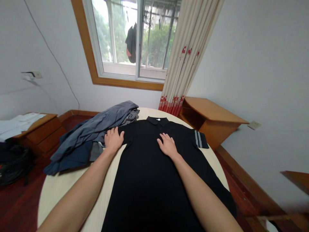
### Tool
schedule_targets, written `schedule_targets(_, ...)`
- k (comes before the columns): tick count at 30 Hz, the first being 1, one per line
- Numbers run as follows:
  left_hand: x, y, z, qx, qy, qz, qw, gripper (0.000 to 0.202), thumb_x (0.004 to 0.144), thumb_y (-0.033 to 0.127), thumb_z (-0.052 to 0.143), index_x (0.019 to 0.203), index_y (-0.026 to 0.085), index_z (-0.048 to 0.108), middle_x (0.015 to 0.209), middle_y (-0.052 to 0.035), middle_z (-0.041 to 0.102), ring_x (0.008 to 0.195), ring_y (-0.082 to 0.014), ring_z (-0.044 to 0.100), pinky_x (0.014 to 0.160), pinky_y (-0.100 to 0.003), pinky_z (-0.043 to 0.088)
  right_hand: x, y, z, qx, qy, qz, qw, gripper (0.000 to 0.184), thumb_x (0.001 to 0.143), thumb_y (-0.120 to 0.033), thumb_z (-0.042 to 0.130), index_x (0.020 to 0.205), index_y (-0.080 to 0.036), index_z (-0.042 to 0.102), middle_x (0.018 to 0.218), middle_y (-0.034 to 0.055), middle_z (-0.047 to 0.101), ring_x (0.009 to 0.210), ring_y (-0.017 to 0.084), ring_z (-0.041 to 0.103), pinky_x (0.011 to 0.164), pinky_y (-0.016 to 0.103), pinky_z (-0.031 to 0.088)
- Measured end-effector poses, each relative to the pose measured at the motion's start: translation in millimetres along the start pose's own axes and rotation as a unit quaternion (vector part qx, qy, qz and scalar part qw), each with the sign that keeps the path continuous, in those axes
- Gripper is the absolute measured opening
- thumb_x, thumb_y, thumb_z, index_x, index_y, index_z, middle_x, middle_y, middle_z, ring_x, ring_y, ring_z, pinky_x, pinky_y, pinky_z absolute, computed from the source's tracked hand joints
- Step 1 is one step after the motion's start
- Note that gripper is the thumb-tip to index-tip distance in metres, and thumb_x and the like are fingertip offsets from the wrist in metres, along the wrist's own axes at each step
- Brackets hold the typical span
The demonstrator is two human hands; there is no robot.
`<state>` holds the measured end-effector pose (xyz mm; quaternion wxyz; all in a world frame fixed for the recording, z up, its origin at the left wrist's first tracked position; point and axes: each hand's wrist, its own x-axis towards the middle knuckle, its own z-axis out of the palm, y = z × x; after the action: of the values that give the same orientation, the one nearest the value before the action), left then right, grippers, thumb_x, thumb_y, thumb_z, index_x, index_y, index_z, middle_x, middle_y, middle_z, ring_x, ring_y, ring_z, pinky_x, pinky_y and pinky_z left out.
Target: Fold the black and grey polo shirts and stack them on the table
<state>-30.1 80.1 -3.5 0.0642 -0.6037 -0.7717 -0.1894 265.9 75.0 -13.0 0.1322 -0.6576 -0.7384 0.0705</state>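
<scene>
1. Clothes pile (94,130) is lying left of centre.
2. Left hand (114,139) is covering sleeve (127,133), thumb wide, gripping nothing visible.
3. Black shirt (149,174) is lying mid-frame; person seemingly smoothing, next calling for flat palms.
4. Right hand (167,144) is resting thereon, fingers slightly spread.

The one view looks from the wearer's head, forward and down over the table (49,196), near enough that the bottom edge cuts off the shirt (154,180) at six o'clock, the left forearm (89,185) at seven and the right forearm (202,193) at five. It faces the window (139,42) at twelve.
</scene>
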Motion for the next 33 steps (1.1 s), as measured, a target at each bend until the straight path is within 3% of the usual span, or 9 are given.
schedule_targets(3,4,-2,-1.4,0.013,0.005,-0.040,0.999,0.063,0.092,0.051,0.043,0.140,0.010,0.052,0.125,-0.0224,0.062,0.116,-0.0371,0.054,0.096,-0.046,0.044,0,9,1,0.004,-0.004,-0.015,1.000,0.056,0.101,-0.047,0.034,0.149,-0.018,0.043,0.159,0.0101,0.035,0.149,0.025,0.027,0.121,0.047,0.019)
schedule_targets(7,8,-6,2.0,0.004,-0.017,-0.040,0.999,0.046,0.086,0.053,0.055,0.117,0.021,0.069,0.116,-0.0170,0.062,0.113,-0.0360,0.054,0.095,-0.046,0.044,1,11,-1,0.002,-0.004,-0.022,1.000,0.056,0.100,-0.047,0.038,0.148,-0.019,0.044,0.158,0.0100,0.036,0.148,0.025,0.028,0.120,0.047,0.020)
schedule_targets(11,6,-6,4.2,-0.027,-0.006,-0.036,0.999,0.031,0.084,0.050,0.060,0.098,0.024,0.071,0.118,-0.0143,0.059,0.115,-0.0358,0.052,0.096,-0.047,0.044,1,11,0,0.005,0.000,-0.025,1.000,0.056,0.099,-0.047,0.040,0.148,-0.019,0.044,0.158,0.0100,0.037,0.148,0.025,0.028,0.120,0.047,0.020)
schedule_targets(14,5,-5,3.4,-0.061,0.009,-0.043,0.997,0.035,0.088,0.053,0.054,0.090,0.022,0.069,0.124,-0.0148,0.058,0.115,-0.0361,0.054,0.096,-0.048,0.044,1,11,0,0.008,0.000,-0.024,1.000,0.056,0.099,-0.047,0.040,0.148,-0.018,0.044,0.158,0.0103,0.037,0.148,0.025,0.028,0.120,0.047,0.020)
schedule_targets(17,8,-8,3.9,-0.118,0.025,-0.067,0.990,0.039,0.096,0.049,0.041,0.098,0.020,0.067,0.119,-0.0161,0.062,0.114,-0.0339,0.057,0.097,-0.048,0.045,0,11,-1,0.012,0.002,-0.024,1.000,0.056,0.099,-0.046,0.041,0.147,-0.019,0.045,0.158,0.0103,0.037,0.148,0.025,0.028,0.120,0.047,0.019)
schedule_targets(19,12,-12,6.2,-0.172,0.042,-0.077,0.981,0.034,0.095,0.041,0.045,0.110,0.018,0.063,0.116,-0.0154,0.065,0.115,-0.0308,0.058,0.099,-0.044,0.046,0,10,-1,0.015,0.006,-0.024,1.000,0.056,0.099,-0.046,0.042,0.147,-0.019,0.045,0.157,0.0103,0.038,0.148,0.025,0.029,0.120,0.047,0.020)
schedule_targets(26,36,-21,5.0,-0.364,0.033,-0.153,0.918,0.061,0.071,0.014,0.068,0.129,0.018,0.052,0.117,-0.0094,0.067,0.101,-0.0204,0.067,0.090,-0.033,0.053,2,13,-1,0.032,0.035,-0.036,0.998,0.053,0.097,-0.046,0.047,0.142,-0.018,0.052,0.153,0.0110,0.045,0.144,0.025,0.036,0.119,0.042,0.023)
schedule_targets(30,63,-2,-21.7,-0.382,0.027,-0.095,0.919,0.041,0.069,0.013,0.070,0.109,0.015,0.064,0.104,-0.0086,0.071,0.098,-0.0216,0.068,0.091,-0.035,0.053,2,14,0,0.042,0.039,-0.037,0.998,0.053,0.097,-0.044,0.049,0.141,-0.016,0.053,0.152,0.0127,0.046,0.144,0.026,0.036,0.119,0.044,0.022)
schedule_targets(33,79,33,-41.2,-0.362,0.045,-0.022,0.931,0.029,0.069,0.015,0.072,0.098,0.015,0.067,0.102,-0.0091,0.072,0.098,-0.0229,0.067,0.093,-0.037,0.052,1,14,0,0.050,0.040,-0.041,0.997,0.052,0.096,-0.043,0.050,0.141,-0.016,0.053,0.152,0.0137,0.046,0.144,0.027,0.036,0.119,0.046,0.022)
